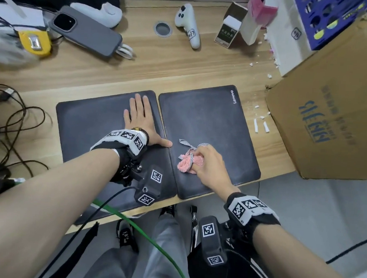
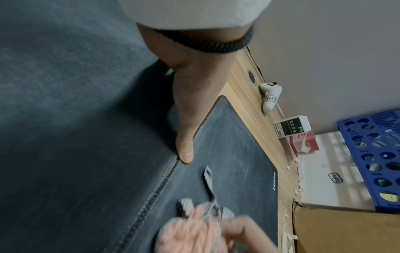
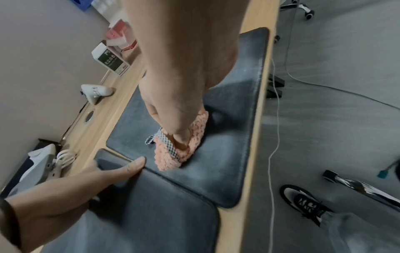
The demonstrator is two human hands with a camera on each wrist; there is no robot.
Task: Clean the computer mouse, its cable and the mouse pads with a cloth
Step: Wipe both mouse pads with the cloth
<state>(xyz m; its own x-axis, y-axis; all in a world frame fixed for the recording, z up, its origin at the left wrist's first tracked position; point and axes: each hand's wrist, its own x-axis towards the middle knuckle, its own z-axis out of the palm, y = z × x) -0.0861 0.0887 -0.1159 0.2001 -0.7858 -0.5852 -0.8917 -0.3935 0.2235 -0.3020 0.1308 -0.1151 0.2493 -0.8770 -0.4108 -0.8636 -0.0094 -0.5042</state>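
Two dark mouse pads lie side by side on the wooden desk. My left hand [image 1: 139, 118] lies flat, fingers straight, on the left pad [image 1: 88, 137], and its thumb [image 2: 184, 152] reaches the seam between the pads. My right hand [image 1: 207, 161] grips a bunched pink cloth [image 1: 186, 163] with checked trim and presses it on the near left part of the right pad [image 1: 213, 123], which bears a Lenovo logo. The right wrist view shows fingers curled into the cloth [image 3: 173, 159]. No mouse is plainly visible.
Dark cables [image 1: 14, 117] tangle at the desk's left edge. Behind the pads lie a grey phone [image 1: 86, 33], a white controller [image 1: 188, 23] and a small carton [image 1: 228, 29]. A big cardboard box [image 1: 330, 105] crowds the right side, with white crumbs [image 1: 261, 122] beside it.
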